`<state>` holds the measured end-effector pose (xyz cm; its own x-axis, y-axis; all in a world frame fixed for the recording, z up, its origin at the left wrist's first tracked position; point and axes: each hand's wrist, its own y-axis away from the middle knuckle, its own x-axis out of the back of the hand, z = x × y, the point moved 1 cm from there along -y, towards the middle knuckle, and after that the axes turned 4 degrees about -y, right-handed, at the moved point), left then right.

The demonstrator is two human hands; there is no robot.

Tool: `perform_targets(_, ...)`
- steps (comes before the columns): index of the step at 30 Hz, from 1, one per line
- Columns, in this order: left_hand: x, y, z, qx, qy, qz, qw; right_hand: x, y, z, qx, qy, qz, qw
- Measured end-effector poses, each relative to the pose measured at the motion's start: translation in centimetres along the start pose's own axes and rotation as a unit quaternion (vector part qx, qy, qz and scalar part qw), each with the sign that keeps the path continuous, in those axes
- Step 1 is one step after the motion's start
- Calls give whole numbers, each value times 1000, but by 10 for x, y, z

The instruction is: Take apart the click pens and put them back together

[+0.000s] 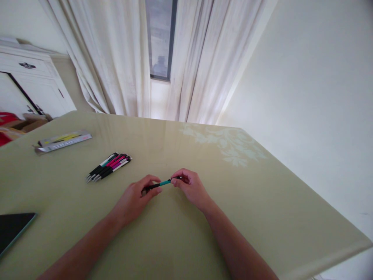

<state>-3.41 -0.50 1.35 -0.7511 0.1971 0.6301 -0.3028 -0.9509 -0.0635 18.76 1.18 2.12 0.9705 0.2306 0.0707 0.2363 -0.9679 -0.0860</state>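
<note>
A teal and black pen (164,182) lies between my two hands, just over the table (186,241). My left hand (136,196) has its thumb and fingers closed around the black grip end. The clip end sits in a pinch of my right hand (189,186), so part of that end is hidden. Left of my hands, several pens (109,167) in black, white, pink, purple and teal lie side by side in a bundle on the tabletop, their tips toward the lower left.
An open pen box (64,144) with yellow on it lies at the far left of the table. A dark flat object (14,229) with a teal edge sits at the near left. Beyond the table are curtains (116,58), a white cabinet (32,77) and a wall on the right.
</note>
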Motion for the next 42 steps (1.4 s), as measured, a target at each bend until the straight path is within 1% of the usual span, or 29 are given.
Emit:
perform_targets(3,-1,0,1,-7,-26,-21,999,1,0,-1,2,1,-3,1000)
perform_targets(8,1,1,6,-20,-11,-5,1000,3,-1,0,5,7,2,1000)
perform_targets(12,1,0,6,-13,-36,-23,999,4,-2,0,2,17,-8,1000)
perform_targets(14,0,-1,5,-12,-27,-26,999,6,-2,-1,4,15,-5,1000)
perform_targets(18,-1,0,4,-31,-25,-25,999,9,-2,-2,5,-2,5,1000)
perform_targets(22,-1,0,2,-23,-41,-15,999,10,-3,-1,7,-10,3,1000)
perform_targets(27,0,0,3,-74,-37,-14,996,11,-2,-2,-6,-9,9,1000)
perform_targets(29,1,1,5,-77,-50,-7,996,16,-3,-4,-8,-7,13,1000)
perform_targets(31,2,2,6,-57,-58,5,997,24,-4,-6,-7,-16,35,999)
perform_targets(33,2,3,7,-43,-59,7,997,34,-6,-6,-9,-29,76,997)
perform_targets(36,2,3,8,-47,-52,-6,998,48,-10,-2,-25,-54,130,990)
perform_targets(42,-2,2,1,-44,-44,0,998,65,-12,6,-33,-120,174,977)
